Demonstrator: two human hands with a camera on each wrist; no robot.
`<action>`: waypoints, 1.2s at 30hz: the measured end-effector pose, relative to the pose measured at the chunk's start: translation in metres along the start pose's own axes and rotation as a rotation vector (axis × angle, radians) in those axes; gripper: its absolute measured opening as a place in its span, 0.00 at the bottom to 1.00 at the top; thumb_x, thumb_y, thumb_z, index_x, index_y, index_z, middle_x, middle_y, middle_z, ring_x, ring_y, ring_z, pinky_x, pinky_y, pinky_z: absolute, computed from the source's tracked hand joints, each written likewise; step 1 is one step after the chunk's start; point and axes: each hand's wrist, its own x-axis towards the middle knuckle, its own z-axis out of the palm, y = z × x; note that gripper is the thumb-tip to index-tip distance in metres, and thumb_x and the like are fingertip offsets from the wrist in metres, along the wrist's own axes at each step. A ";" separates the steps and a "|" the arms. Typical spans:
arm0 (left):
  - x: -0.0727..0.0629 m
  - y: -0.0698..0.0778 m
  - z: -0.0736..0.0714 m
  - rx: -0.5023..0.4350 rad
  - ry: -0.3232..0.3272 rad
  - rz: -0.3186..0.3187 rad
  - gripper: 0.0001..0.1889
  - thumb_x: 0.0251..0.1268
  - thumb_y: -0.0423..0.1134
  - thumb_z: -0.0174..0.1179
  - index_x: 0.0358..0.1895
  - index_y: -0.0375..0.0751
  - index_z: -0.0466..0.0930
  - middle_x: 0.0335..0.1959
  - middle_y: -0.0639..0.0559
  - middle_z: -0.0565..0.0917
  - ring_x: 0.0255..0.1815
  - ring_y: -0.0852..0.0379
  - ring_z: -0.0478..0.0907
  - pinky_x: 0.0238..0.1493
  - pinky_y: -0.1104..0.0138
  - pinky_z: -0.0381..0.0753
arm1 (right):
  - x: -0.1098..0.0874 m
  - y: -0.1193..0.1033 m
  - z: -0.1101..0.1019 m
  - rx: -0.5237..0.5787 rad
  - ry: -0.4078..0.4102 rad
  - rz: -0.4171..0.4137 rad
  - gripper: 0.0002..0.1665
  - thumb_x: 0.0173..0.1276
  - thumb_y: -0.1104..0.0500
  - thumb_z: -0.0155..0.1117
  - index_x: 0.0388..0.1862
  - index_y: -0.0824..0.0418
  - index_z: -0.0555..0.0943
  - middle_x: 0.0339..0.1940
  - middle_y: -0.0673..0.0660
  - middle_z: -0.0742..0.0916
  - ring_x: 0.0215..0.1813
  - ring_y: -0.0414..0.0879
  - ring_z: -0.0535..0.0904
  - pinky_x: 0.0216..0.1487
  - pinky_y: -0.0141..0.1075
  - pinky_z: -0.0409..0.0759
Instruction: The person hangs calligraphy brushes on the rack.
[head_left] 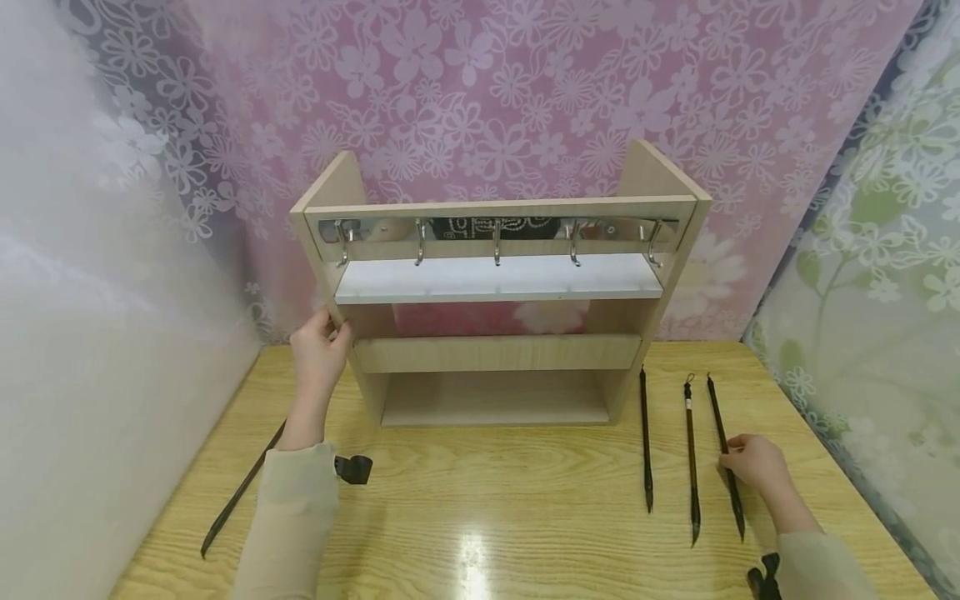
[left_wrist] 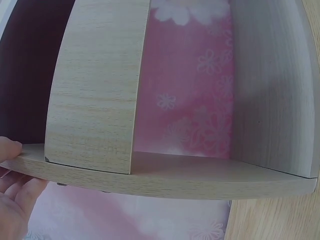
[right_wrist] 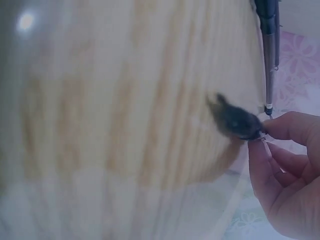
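Place: home-like, by the look here
Backdrop (head_left: 495, 108): floral pink right across
Tabletop (head_left: 420, 492): glossy woodgrain
Shelf (head_left: 495, 353): household hooks (head_left: 497, 242)

Bright, soft light shows overall; glare spots the table (head_left: 487, 475) in front of the wooden rack (head_left: 495, 354). The left wrist view bows the rack's edges; the right blurs the brush (right_wrist: 239, 122) hazily.

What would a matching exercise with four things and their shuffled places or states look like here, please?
1. Person's left hand
2. Person's right hand
3. Shiny metal five-hook rail
4. Flat white board

A. Pinching a slender dark brush
B. Across the upper front of the pale wooden rack
C. Below the rail
D. Gripping the rack

Pairs: 1-D, 2-A, 3-B, 4-C
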 end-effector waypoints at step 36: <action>0.000 -0.004 0.000 -0.020 -0.009 -0.005 0.10 0.51 0.24 0.55 0.38 0.24 0.76 0.33 0.31 0.80 0.36 0.40 0.79 0.34 0.56 0.80 | -0.030 -0.064 -0.010 0.142 0.216 -0.131 0.20 0.58 0.65 0.55 0.45 0.79 0.70 0.34 0.67 0.79 0.36 0.59 0.76 0.29 0.42 0.78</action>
